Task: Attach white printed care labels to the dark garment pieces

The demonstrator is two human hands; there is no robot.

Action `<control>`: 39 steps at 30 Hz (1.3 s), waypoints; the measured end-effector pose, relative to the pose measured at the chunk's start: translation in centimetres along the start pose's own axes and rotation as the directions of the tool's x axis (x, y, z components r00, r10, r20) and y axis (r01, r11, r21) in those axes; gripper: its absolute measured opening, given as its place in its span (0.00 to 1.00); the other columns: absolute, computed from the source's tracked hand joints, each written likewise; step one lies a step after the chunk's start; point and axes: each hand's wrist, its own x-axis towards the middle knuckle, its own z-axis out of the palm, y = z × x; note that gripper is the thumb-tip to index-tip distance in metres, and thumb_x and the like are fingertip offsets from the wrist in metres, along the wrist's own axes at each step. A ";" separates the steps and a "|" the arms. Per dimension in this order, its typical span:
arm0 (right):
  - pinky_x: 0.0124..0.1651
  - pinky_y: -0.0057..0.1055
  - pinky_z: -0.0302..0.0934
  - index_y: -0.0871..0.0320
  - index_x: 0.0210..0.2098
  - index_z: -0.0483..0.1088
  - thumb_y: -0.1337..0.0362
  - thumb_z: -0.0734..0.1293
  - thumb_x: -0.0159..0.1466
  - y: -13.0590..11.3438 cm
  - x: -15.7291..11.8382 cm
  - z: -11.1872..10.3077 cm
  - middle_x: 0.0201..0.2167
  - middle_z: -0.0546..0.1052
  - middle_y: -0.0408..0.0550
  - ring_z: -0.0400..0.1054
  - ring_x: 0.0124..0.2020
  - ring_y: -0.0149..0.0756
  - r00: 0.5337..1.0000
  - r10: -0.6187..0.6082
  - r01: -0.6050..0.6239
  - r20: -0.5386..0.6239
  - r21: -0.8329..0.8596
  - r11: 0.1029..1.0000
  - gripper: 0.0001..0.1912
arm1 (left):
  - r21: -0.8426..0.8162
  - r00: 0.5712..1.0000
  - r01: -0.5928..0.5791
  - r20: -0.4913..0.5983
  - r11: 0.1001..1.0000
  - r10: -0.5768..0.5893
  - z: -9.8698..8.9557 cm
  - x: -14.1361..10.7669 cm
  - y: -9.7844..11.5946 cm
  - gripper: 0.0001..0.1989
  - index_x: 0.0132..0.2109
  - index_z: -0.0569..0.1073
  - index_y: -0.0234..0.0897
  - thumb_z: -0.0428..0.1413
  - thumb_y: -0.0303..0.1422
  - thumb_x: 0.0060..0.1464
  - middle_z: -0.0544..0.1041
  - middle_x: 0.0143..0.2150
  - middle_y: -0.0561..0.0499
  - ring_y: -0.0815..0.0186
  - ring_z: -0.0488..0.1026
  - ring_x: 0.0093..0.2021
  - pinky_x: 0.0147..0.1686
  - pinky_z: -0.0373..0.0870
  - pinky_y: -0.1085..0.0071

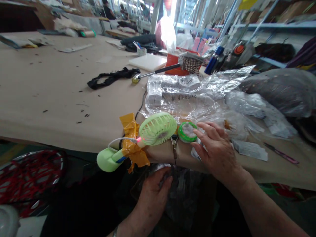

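A small round green container [187,131] with whitish contents lies near the table's front edge. My right hand [214,148] reaches over its right side, fingers apart, with fingertips at the rim. Below the table edge, my left hand [156,187] has its fingers curled at some clear plastic [182,187]; what is between the fingers is too hidden to name. Left of the container, a light green fan [158,128] is fixed to the edge with orange-brown tape [132,141]. A small metal object [174,148] hangs between fan and container.
Clear plastic bags with white packs [172,92] cover the table behind the container. A black cloth strip [111,78] and a long-handled tool [158,70] lie farther back. Small white bags [249,149] and a thin cutter [281,153] are at the right.
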 end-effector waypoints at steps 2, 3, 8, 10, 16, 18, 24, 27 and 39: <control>0.60 0.52 0.53 0.57 0.48 0.72 0.61 0.63 0.65 0.3 0.1 0.5 0.54 0.71 0.54 0.58 0.59 0.52 0.999 0.011 -0.010 0.034 -0.022 1.000 0.14 | 0.017 1.000 -0.003 0.016 1.000 0.002 0.1 -0.2 -0.2 0.09 0.39 0.79 0.39 0.55 0.31 0.52 0.82 0.39 0.48 0.59 0.78 0.41 0.42 0.72 0.66; 0.60 0.51 0.54 0.58 0.47 0.72 0.62 0.63 0.65 0.4 -0.1 0.6 0.53 0.71 0.54 0.58 0.58 0.51 1.000 0.012 -0.012 0.026 0.000 1.000 0.13 | 0.023 1.000 -0.001 0.022 1.000 0.001 0.1 -0.3 -0.3 0.08 0.37 0.79 0.39 0.55 0.31 0.52 0.82 0.37 0.48 0.59 0.78 0.40 0.41 0.73 0.67; 0.55 0.44 0.61 0.56 0.38 0.71 0.67 0.64 0.64 1.3 -2.8 -0.2 0.41 0.75 0.50 0.66 0.50 0.43 0.981 0.100 -0.058 -0.165 0.242 0.968 0.04 | 0.045 0.998 0.046 0.044 0.998 -0.047 0.5 -0.4 -0.3 0.07 0.34 0.79 0.39 0.56 0.32 0.51 0.82 0.34 0.49 0.60 0.78 0.36 0.38 0.72 0.68; 0.54 0.44 0.62 0.55 0.36 0.70 0.67 0.64 0.64 1.6 -4.5 -0.3 0.39 0.75 0.49 0.67 0.49 0.42 0.976 0.137 -0.086 -0.169 0.275 0.957 0.03 | 0.041 0.997 0.053 0.057 0.998 -0.056 0.9 -0.4 -0.1 0.07 0.34 0.79 0.39 0.56 0.32 0.51 0.82 0.34 0.49 0.60 0.77 0.37 0.38 0.71 0.68; 0.57 0.50 0.60 0.55 0.51 0.69 0.67 0.67 0.62 1.1 -8.4 1.3 0.49 0.75 0.52 0.62 0.57 0.49 0.997 0.044 -0.035 -0.068 0.127 0.991 0.17 | 0.037 0.991 0.028 0.132 0.999 -0.033 2.0 -0.7 0.0 0.07 0.33 0.79 0.39 0.54 0.31 0.52 0.81 0.31 0.51 0.62 0.76 0.34 0.36 0.70 0.70; 0.56 0.49 0.60 0.53 0.49 0.71 0.69 0.67 0.61 1.1 -8.7 1.8 0.47 0.76 0.49 0.63 0.55 0.48 0.995 0.038 -0.028 -0.089 0.114 0.993 0.16 | 0.025 0.987 0.026 0.155 0.999 -0.030 2.4 -0.8 0.2 0.07 0.34 0.78 0.39 0.54 0.31 0.52 0.80 0.31 0.51 0.62 0.75 0.34 0.36 0.69 0.70; 0.53 0.46 0.64 0.53 0.40 0.74 0.72 0.66 0.61 1.5 -8.4 1.6 0.41 0.78 0.48 0.67 0.51 0.44 0.984 0.074 -0.025 -0.165 0.278 0.960 0.11 | -0.129 0.961 0.182 0.236 0.975 -0.148 3.9 -0.4 2.4 0.06 0.31 0.78 0.37 0.55 0.29 0.51 0.78 0.28 0.51 0.65 0.72 0.31 0.34 0.66 0.71; 0.51 0.46 0.65 0.54 0.39 0.74 0.73 0.66 0.61 1.0 -8.6 0.5 0.40 0.78 0.49 0.67 0.51 0.44 0.980 0.077 -0.007 -0.182 0.360 0.933 0.10 | -0.409 0.880 0.428 0.393 0.806 -0.268 4.9 0.0 3.8 0.07 0.32 0.76 0.34 0.56 0.33 0.53 0.77 0.28 0.49 0.66 0.73 0.30 0.32 0.67 0.71; 0.52 0.45 0.65 0.60 0.48 0.69 0.72 0.64 0.62 -0.1 -10.6 -1.8 0.43 0.76 0.53 0.65 0.52 0.46 0.999 -0.011 0.026 -0.046 0.345 0.938 0.14 | -0.664 0.811 0.585 0.497 0.466 -0.308 7.6 1.0 5.7 0.07 0.36 0.75 0.29 0.58 0.31 0.53 0.76 0.29 0.49 0.73 0.71 0.25 0.26 0.68 0.78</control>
